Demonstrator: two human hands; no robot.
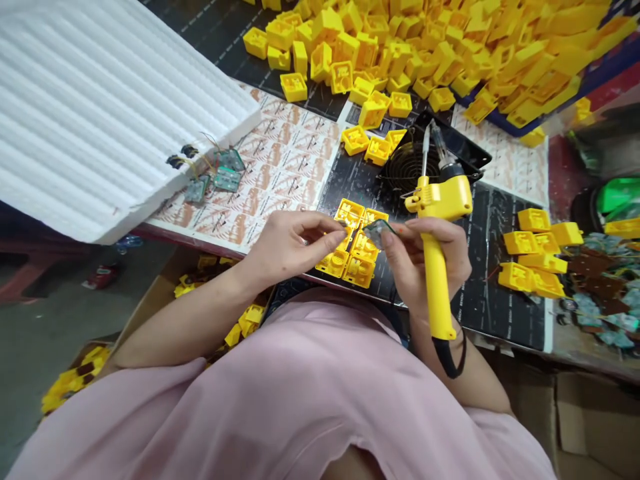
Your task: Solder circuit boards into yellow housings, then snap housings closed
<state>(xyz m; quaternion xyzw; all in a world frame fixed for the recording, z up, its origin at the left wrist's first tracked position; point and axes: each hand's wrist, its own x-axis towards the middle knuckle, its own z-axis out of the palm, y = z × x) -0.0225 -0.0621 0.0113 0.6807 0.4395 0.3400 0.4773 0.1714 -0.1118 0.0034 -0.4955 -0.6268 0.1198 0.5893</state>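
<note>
My right hand (453,257) is wrapped round a yellow soldering gun (437,287), its metal tip pointing away from me. Between that hand's thumb and forefinger sits a small green circuit board (376,231). My left hand (283,245) is closed in a pinch just left of the board; whatever lies between its fingertips is too small to make out. Below both hands, several open yellow plastic housings (359,270) stand grouped on the black mat, with small parts inside them. Fingers of the left hand partly cover this group.
A large heap of yellow housings (400,47) spreads across the back. White foam (115,100) lies at left, with wired circuit boards (227,179) by its edge. Behind the gun is a black fan grille (404,167). More housings (535,250) and a pile of boards (607,293) are at right.
</note>
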